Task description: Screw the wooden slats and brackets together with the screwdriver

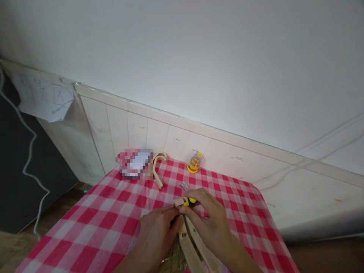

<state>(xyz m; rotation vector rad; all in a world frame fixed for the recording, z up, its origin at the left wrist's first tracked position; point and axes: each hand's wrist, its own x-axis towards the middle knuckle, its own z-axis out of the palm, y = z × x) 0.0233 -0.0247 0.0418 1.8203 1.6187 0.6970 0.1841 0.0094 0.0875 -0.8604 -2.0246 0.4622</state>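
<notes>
As seen from the head camera, both hands work at the near middle of the worktop, which is covered in a red and white checked cloth.

Position: The right hand has its fingers closed over a small screwdriver. Only a short yellow and black part of the handle shows between the fingertips. The tool's tip is hidden behind the hands. The left hand lies just beside the right, its fingers bent down against the top end of the wooden slats. Whether they clamp the wood or merely press on it cannot be told. The screwdriver sits directly over that same top end, where the two hands meet.

Appearance: The slats are pale, unfinished wood, two narrow strips lying side by side. They run from under the hands to the lower edge of the view. Small dark holes show in the nearer strip.

Surroundings: A few small metal screws lie on the cloth just beyond the right hand. Further back, near the wall panelling, lie a curved wooden piece and a clear and yellow bit case, well apart from the hands.
</notes>
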